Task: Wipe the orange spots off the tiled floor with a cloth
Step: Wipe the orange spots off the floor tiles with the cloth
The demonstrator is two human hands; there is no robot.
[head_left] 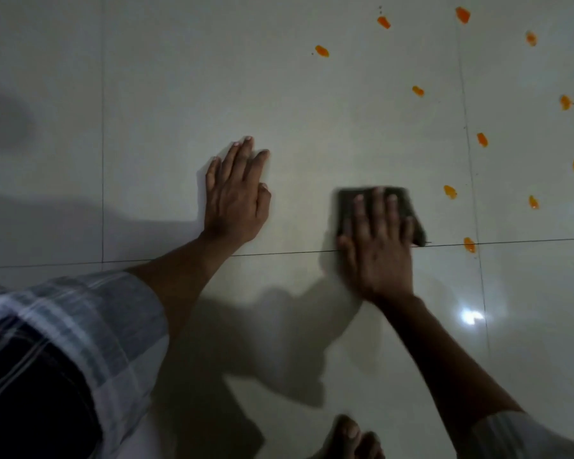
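The right hand (378, 246) presses a dark cloth (411, 210) flat to the tiled floor (312, 111), fingers straight and spread to bear down evenly. Orange spots (450, 191) lie just beyond the cloth. The left hand (234, 197), fingers straight, props the body beside the cloth.

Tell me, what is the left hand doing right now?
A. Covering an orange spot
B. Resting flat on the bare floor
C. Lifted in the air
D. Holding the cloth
B: the left hand lies flat with straight fingers on the bare floor, while the right hand presses the dark cloth, and the orange spots lie off to the right.
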